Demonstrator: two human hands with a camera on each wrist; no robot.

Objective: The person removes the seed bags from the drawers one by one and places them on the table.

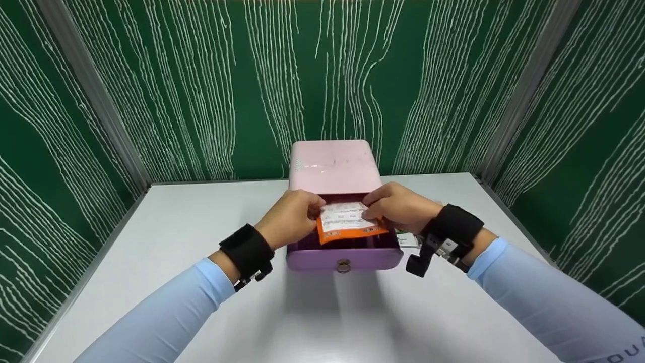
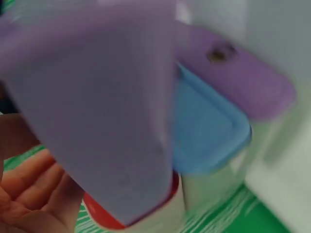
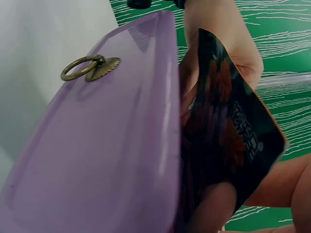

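Note:
An orange-and-white snack packet (image 1: 347,222) lies tilted over the pulled-out purple drawer (image 1: 312,259) of a small chest with a pale pink top (image 1: 335,164). My left hand (image 1: 292,217) pinches the packet's left edge. On the right edge, my right hand (image 1: 400,205) grips it with thumb and fingers. The packet's other side, dark with reddish pictures, faces the right wrist camera. Below, the left wrist view shows a blue drawer (image 2: 209,126) and a red drawer edge (image 2: 102,213), with my left fingers (image 2: 39,179) beside the purple drawer. The packet hides much of the drawer's inside.
A brass ring pull (image 1: 343,265) hangs on the purple drawer's front. Right of the chest, a small green-and-white item (image 1: 407,239) lies on the white table (image 1: 201,212), partly covered by my right hand. Green walls with white lines (image 1: 332,75) enclose the table's back and sides.

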